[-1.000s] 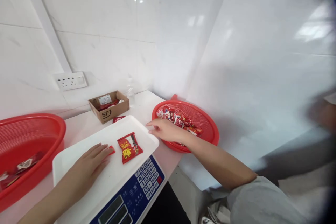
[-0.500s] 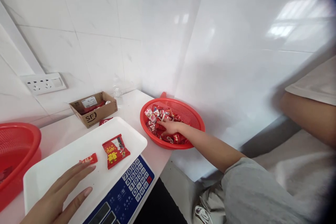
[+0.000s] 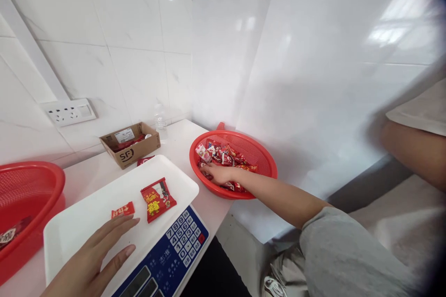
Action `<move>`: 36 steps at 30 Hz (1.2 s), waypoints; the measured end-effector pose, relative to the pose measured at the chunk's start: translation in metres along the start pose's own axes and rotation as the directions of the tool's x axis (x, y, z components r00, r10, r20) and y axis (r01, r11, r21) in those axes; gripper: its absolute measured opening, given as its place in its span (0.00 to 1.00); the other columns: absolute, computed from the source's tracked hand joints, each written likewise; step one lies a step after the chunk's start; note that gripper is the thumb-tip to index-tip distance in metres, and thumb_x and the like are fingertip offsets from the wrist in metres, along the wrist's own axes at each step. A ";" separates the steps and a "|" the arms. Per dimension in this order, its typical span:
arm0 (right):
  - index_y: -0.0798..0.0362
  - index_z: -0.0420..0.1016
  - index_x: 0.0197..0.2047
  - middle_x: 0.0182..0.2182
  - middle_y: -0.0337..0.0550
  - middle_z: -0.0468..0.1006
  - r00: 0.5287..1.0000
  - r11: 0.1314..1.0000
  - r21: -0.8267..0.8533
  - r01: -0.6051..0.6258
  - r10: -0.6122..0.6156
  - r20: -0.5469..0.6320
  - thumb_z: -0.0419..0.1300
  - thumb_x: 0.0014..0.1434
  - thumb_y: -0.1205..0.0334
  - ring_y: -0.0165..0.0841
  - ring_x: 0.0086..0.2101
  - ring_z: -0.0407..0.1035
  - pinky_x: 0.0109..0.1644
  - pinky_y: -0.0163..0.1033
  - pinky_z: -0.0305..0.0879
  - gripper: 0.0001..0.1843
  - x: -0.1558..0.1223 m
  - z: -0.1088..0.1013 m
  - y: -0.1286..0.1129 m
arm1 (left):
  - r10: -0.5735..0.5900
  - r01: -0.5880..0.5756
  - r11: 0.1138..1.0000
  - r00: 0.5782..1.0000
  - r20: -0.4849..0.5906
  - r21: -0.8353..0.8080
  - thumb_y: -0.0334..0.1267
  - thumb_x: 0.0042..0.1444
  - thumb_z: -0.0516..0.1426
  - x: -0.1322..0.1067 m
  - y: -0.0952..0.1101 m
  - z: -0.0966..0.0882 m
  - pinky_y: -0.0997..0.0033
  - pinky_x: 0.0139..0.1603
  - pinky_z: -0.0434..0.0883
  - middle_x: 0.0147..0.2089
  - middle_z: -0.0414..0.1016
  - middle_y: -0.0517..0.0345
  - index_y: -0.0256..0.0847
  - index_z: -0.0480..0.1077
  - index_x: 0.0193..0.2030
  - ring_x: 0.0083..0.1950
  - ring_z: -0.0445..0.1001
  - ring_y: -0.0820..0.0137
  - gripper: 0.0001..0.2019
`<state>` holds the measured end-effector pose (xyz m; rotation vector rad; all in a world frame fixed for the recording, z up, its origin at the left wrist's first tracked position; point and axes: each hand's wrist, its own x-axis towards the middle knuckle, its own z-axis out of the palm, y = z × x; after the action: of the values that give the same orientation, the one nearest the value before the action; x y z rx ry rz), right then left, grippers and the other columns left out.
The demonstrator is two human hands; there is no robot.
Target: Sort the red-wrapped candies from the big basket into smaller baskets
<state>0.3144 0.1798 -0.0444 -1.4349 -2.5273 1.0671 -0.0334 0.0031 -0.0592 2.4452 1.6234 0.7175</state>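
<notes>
- The right hand (image 3: 216, 174) is down inside the red basket (image 3: 259, 154), fingers among the wrapped sweets (image 3: 223, 155); I cannot tell whether they pinch one.
- The left hand (image 3: 92, 262) lies flat and spread on the scale's white tray (image 3: 87, 216), holding nothing.
- A small red packet (image 3: 122, 209) lies just past its fingertips, with a larger packet (image 3: 158, 198) beyond it.
- The packets look light, soft, crinkly and slick; pinching a sealed edge probably grips best.

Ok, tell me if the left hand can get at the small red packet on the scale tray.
Probably yes. The left hand lies open on the tray, fingertips just short of the small red packet, with bare tray between them. The larger packet lies beside it, clear of the way.
</notes>
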 end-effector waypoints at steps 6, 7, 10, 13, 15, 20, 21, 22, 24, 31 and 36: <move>0.50 0.62 0.56 0.41 0.44 0.75 0.993 0.955 0.290 -0.059 0.026 0.115 0.55 0.50 0.71 0.29 0.29 0.72 0.29 0.34 0.70 0.28 -0.004 -0.003 0.004 | -0.012 0.013 1.000 1.000 0.016 -0.002 0.47 0.57 0.52 0.002 0.000 0.000 0.55 0.58 0.66 0.58 0.69 0.62 0.54 0.65 0.55 0.58 0.67 0.58 0.19; 0.50 0.62 0.56 0.40 0.44 0.75 0.992 0.942 0.329 -0.072 0.032 0.124 0.56 0.50 0.72 0.28 0.29 0.72 0.29 0.34 0.70 0.28 -0.004 -0.002 0.004 | -0.012 0.012 1.000 1.000 0.025 -0.001 0.47 0.57 0.51 0.003 0.000 0.000 0.55 0.58 0.66 0.58 0.69 0.62 0.54 0.65 0.55 0.58 0.67 0.58 0.19; 0.50 0.63 0.54 0.39 0.42 0.75 0.990 0.901 0.421 -0.105 0.053 0.134 0.56 0.48 0.73 0.28 0.28 0.72 0.27 0.33 0.69 0.29 -0.004 0.000 0.004 | -0.007 0.007 1.000 0.998 0.057 0.005 0.46 0.58 0.50 0.005 0.001 0.001 0.55 0.57 0.66 0.59 0.67 0.61 0.53 0.64 0.57 0.59 0.65 0.59 0.19; 0.50 0.67 0.51 0.40 0.43 0.74 0.992 0.870 0.479 -0.114 0.069 0.109 0.58 0.46 0.73 0.28 0.25 0.71 0.24 0.33 0.68 0.27 -0.002 0.000 0.006 | -0.010 0.010 1.000 0.998 0.064 0.012 0.48 0.58 0.50 0.007 0.002 0.001 0.55 0.57 0.67 0.59 0.67 0.61 0.53 0.64 0.57 0.60 0.65 0.59 0.19; 0.51 0.70 0.46 0.40 0.43 0.75 0.995 0.857 0.505 -0.100 0.078 0.064 0.59 0.45 0.73 0.27 0.23 0.70 0.24 0.33 0.68 0.22 0.000 -0.001 0.008 | -0.030 0.029 0.999 0.997 0.066 0.023 0.49 0.58 0.50 0.007 0.003 0.000 0.55 0.57 0.67 0.59 0.67 0.62 0.54 0.64 0.56 0.59 0.65 0.59 0.19; 0.54 0.73 0.37 0.38 0.42 0.75 0.976 0.839 0.542 -0.046 0.154 -0.155 0.59 0.45 0.76 0.23 0.21 0.67 0.24 0.29 0.64 0.15 0.000 -0.014 0.011 | -0.076 0.072 0.996 0.994 0.080 0.047 0.51 0.58 0.49 0.007 0.004 -0.003 0.55 0.58 0.66 0.59 0.67 0.62 0.54 0.65 0.56 0.60 0.65 0.60 0.20; 0.53 0.73 0.37 0.37 0.41 0.75 0.967 0.835 0.550 -0.036 0.168 -0.193 0.59 0.45 0.75 0.23 0.21 0.67 0.24 0.29 0.64 0.14 -0.001 -0.018 0.010 | -0.077 0.074 0.996 0.994 0.080 0.044 0.51 0.58 0.49 0.007 0.004 -0.004 0.55 0.58 0.66 0.59 0.68 0.62 0.53 0.65 0.56 0.60 0.65 0.60 0.20; 0.53 0.73 0.37 0.37 0.41 0.75 0.958 0.829 0.559 -0.024 0.179 -0.225 0.60 0.46 0.74 0.23 0.21 0.66 0.24 0.30 0.64 0.14 -0.003 -0.022 0.008 | -0.080 0.077 0.996 0.993 0.081 0.042 0.51 0.58 0.49 0.007 0.004 -0.005 0.55 0.57 0.66 0.59 0.68 0.62 0.53 0.65 0.56 0.59 0.65 0.60 0.20; 0.52 0.73 0.39 0.35 0.40 0.76 0.943 0.814 0.581 0.004 0.191 -0.273 0.60 0.47 0.71 0.24 0.20 0.66 0.23 0.31 0.64 0.13 -0.006 -0.028 -0.001 | -0.094 0.092 0.995 0.992 0.081 0.036 0.51 0.58 0.49 0.010 0.007 -0.009 0.56 0.57 0.67 0.59 0.68 0.62 0.53 0.65 0.56 0.59 0.66 0.60 0.20; 0.51 0.73 0.38 0.30 0.37 0.75 0.934 0.743 0.627 0.233 0.008 -0.356 0.59 0.47 0.73 0.28 0.30 0.70 0.35 0.34 0.68 0.14 -0.008 -0.027 -0.072 | -0.192 0.201 0.975 0.976 0.101 -0.095 0.50 0.60 0.48 0.039 0.049 -0.033 0.61 0.55 0.68 0.57 0.70 0.60 0.51 0.64 0.56 0.56 0.69 0.62 0.19; 0.51 0.74 0.34 0.33 0.37 0.76 0.915 0.705 0.615 0.353 -0.123 -0.384 0.60 0.46 0.75 0.29 0.34 0.70 0.39 0.35 0.67 0.13 0.006 -0.010 -0.109 | -0.181 0.202 0.959 0.976 0.122 -0.199 0.45 0.60 0.48 0.063 0.067 -0.033 0.60 0.56 0.66 0.59 0.67 0.58 0.49 0.62 0.57 0.59 0.65 0.63 0.18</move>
<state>0.2337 0.1534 0.0257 -0.9301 -1.7371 1.3681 0.0276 0.0260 0.0137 2.1082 1.6261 0.6833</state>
